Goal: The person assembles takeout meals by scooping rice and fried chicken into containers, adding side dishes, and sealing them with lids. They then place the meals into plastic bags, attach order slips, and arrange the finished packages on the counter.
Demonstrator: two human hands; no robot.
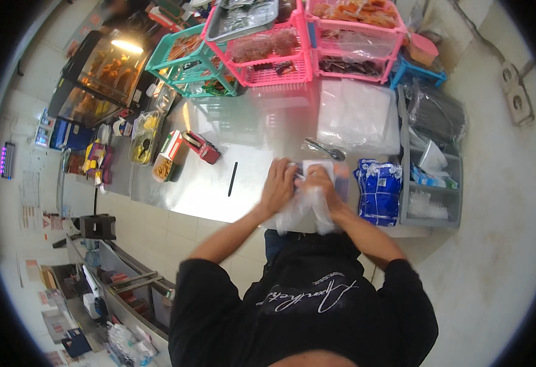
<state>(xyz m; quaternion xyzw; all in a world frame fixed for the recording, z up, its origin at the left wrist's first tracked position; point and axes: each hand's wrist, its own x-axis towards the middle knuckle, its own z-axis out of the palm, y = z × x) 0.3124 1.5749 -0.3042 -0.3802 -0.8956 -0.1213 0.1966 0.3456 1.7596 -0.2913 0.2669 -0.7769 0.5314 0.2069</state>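
At the front edge of the steel table, my left hand [279,186] and my right hand [321,187] are close together on a thin translucent plastic bag [293,213]. Both hands grip its gathered top, and the bag's loose ends hang toward my body. Motion blur hides the exact finger positions. Beneath and behind the hands is a pale, box-like item [341,176] that I cannot identify clearly. A dark plastic spoon [336,154] in clear wrap lies just beyond my right hand. A blue plastic-wrapped package [379,192] is beside that hand.
A black pen-like stick [233,179], a red tape dispenser [203,147] and an open food box [162,168] are to the left. Pink baskets [274,66], stacked clear bags [357,114] and a grey organizer [433,215] border the table. A heated food display [107,73] stands farther left.
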